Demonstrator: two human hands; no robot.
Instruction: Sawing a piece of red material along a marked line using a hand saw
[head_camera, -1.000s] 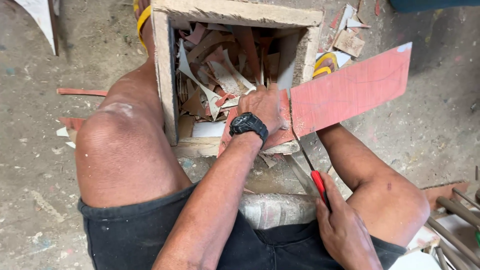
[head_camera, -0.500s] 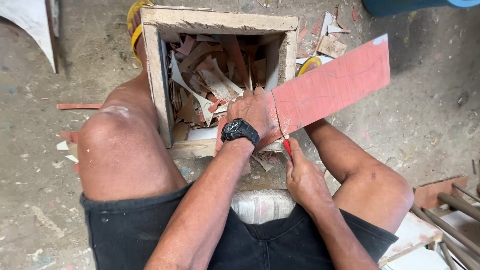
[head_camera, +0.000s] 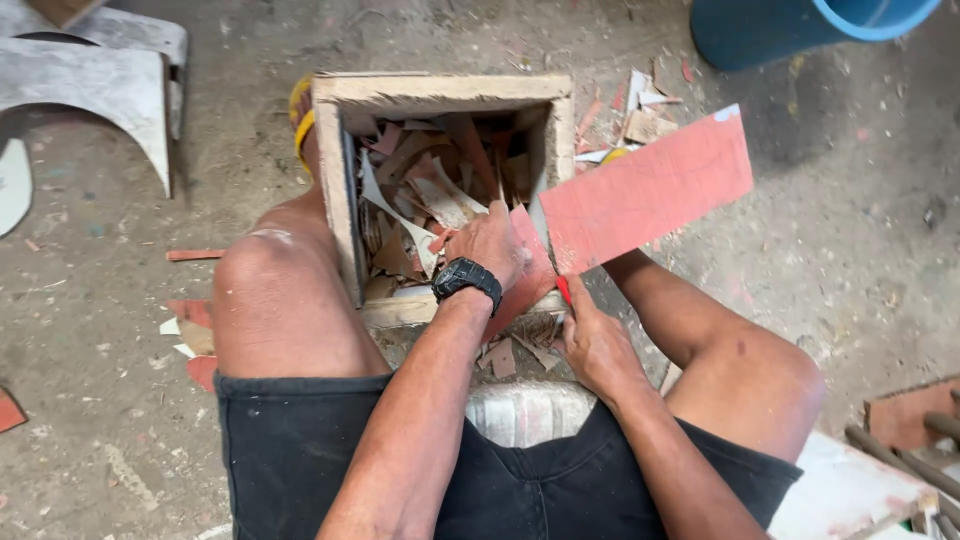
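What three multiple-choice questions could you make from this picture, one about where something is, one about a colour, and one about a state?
1. Where does the wooden box stand?
A. On the floor between the person's knees
B. On a table
C. Inside the blue tub

2. What colour is the sheet being worked on?
A. Green
B. Red
C. Yellow

3. What is in the wooden box?
A. Nothing
B. Water
C. A heap of offcut scraps

Answers:
1 A: the box sits on the concrete floor with a bare knee on either side.
2 B: the sheet that the left hand presses on the box rim is red, and the right hand holds a red-handled tool against it.
3 C: red and pale scraps fill the box.
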